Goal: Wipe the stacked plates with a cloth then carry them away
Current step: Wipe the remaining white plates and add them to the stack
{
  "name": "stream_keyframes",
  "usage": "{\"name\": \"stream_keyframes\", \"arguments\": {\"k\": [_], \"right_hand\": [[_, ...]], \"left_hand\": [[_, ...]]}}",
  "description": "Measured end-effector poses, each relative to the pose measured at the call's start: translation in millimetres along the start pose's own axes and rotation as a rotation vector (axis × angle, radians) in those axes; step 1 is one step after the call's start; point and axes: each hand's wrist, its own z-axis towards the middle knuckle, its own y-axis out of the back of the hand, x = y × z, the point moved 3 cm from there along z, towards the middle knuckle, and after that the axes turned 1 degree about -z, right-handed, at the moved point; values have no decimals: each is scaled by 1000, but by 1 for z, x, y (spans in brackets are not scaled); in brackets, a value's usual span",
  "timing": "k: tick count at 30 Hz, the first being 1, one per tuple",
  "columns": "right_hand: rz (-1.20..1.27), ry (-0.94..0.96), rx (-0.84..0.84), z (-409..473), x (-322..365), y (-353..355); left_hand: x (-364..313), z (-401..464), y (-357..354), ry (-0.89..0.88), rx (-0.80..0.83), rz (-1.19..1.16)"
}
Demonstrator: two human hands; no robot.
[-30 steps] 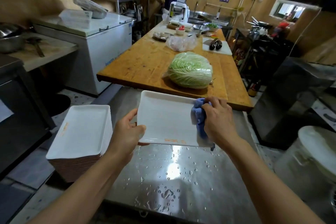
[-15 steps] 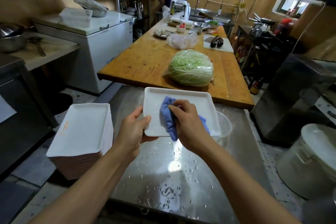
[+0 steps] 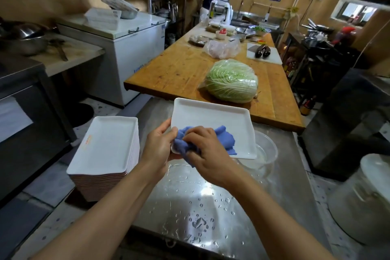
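Cloth (image 3: 221, 139) now at plate (image 3: 213, 119) near-left corner | right hand (image 3: 207, 150) grips cloth | left hand (image 3: 159, 148) pinches plate | stack (image 3: 105, 143) lies left.

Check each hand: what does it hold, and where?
The left hand grips the white rectangular plate by its near-left corner. The right hand holds the bunched blue cloth and presses it onto the plate's surface.

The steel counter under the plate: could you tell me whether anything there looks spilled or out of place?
Yes: water droplets and small puddles lie scattered across the steel counter below the hands. The white plate is lifted clear, and the plate stack sits squared at the left.
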Motion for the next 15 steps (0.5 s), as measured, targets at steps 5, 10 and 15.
{"name": "stream_keyframes", "arguments": {"k": [5,10,15], "right_hand": [[-249,118,-163,-16,0,-3],[-389,102,-141,-36,-32,18],[-526,96,-180,-58,-55,44]], "left_hand": [[3,3,-7,19,-29,-2],[4,8,1,15,-124,83],[-2,12,11,28,-151,141]]}}
